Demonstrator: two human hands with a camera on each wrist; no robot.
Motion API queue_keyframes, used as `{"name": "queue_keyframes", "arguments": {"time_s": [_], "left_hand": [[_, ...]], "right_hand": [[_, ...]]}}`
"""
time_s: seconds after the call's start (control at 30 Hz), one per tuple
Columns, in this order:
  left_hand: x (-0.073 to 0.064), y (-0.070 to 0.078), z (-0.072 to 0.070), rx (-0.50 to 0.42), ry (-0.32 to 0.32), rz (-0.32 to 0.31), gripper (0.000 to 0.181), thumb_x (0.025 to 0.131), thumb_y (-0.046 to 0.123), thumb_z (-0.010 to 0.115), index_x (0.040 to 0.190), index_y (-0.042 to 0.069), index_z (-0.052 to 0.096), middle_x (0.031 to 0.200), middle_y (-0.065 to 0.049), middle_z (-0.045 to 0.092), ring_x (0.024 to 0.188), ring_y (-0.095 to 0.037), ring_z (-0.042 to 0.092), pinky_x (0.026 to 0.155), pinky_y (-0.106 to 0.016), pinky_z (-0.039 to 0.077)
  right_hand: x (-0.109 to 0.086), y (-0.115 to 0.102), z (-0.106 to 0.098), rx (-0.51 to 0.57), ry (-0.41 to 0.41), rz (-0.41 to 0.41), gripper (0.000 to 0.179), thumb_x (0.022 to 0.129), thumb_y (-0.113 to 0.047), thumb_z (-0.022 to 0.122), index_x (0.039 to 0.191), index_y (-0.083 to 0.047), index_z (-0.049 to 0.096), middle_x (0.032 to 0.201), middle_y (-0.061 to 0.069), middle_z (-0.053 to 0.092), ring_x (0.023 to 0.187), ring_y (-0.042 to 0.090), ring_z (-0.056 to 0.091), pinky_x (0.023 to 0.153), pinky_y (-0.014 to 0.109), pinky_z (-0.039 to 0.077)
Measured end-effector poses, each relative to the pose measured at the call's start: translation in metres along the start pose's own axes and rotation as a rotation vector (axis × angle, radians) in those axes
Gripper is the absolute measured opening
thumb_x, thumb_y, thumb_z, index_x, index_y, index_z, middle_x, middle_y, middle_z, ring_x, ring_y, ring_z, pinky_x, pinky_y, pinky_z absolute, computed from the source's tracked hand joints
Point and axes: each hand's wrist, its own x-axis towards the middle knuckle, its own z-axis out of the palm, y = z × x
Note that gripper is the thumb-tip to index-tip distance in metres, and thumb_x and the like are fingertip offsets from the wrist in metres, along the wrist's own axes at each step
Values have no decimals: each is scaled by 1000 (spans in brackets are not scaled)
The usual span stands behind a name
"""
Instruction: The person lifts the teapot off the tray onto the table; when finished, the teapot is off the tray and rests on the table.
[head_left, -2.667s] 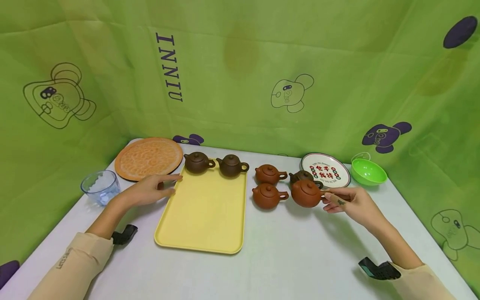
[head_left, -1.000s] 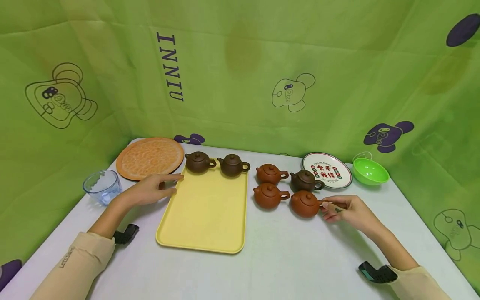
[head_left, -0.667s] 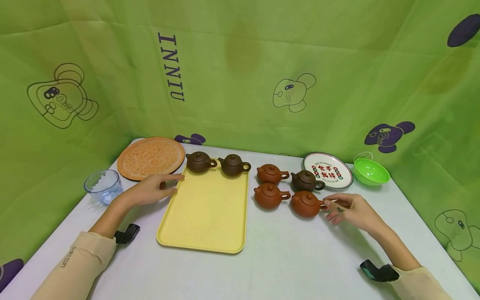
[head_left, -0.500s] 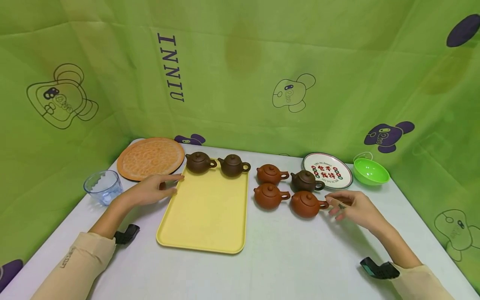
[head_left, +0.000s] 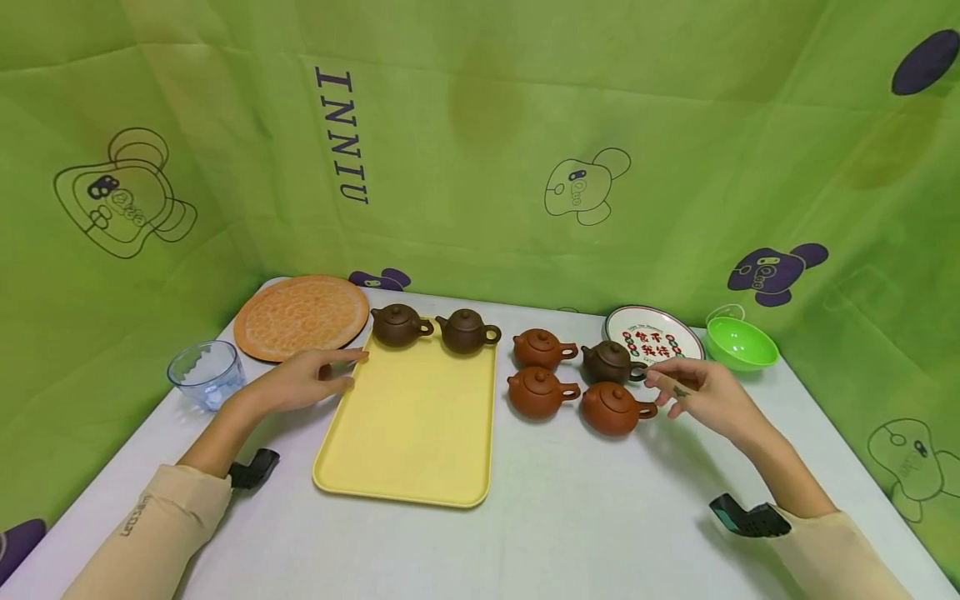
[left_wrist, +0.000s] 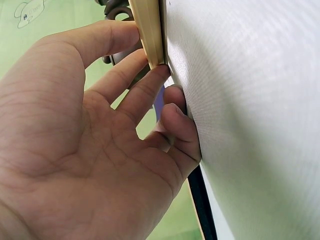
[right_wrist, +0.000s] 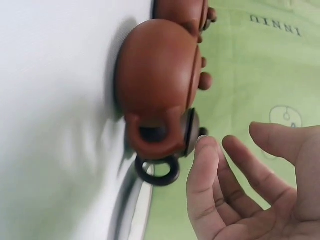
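In the head view my left hand (head_left: 300,379) rests at the left rim of the yellow tray (head_left: 408,467). In the left wrist view, its thumb and fingertips meet the tray's edge. My right hand (head_left: 701,396) has its fingertips right at the handle of a dark brown teapot (head_left: 606,364), nothing held. Just in front of that teapot stands a reddish-brown teapot (head_left: 611,410), large in the right wrist view. To their left are two more reddish-brown ones, a rear teapot (head_left: 538,348) and a front teapot (head_left: 536,393).
On the tray's far end sit a dark teapot (head_left: 397,327) and another dark teapot (head_left: 463,333). A round orange board (head_left: 300,317) and a blue glass bowl (head_left: 204,379) are on the left. Back right are a printed plate (head_left: 637,325) and a green bowl (head_left: 741,343).
The reddish-brown teapot was lowered onto the table and released. My right hand then moved away from its handle, back to the dark teapot's handle. My left hand stayed at the tray.
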Motion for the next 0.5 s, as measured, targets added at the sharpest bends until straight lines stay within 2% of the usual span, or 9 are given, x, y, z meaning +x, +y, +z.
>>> {"name": "queue_keyframes", "arguments": {"time_s": [0.2, 0.33, 0.5], "left_hand": [[-1, 3, 0, -6, -1, 12, 50, 103, 21, 67, 150, 7, 60, 116, -7, 72, 75, -11, 48, 63, -26, 39], [-1, 4, 0, -9, -7, 2, 50, 103, 21, 68, 151, 7, 60, 115, -7, 71, 75, -12, 48, 63, -26, 39], [-1, 4, 0, -7, -8, -5, 50, 104, 23, 67, 151, 8, 60, 115, -7, 71, 76, -12, 48, 63, -26, 39]], "right_hand": [[8, -12, 9, 11, -4, 8, 38, 105, -21, 68, 129, 8, 68, 93, 1, 77, 80, 13, 73, 70, 37, 64], [15, -20, 16, 32, -20, -16, 35, 105, -19, 68, 127, 8, 69, 92, 10, 75, 78, 12, 71, 67, 36, 63], [25, -27, 26, 84, -49, -17, 36, 105, -18, 68, 128, 9, 67, 90, 10, 74, 75, 14, 70, 64, 34, 61]]}}
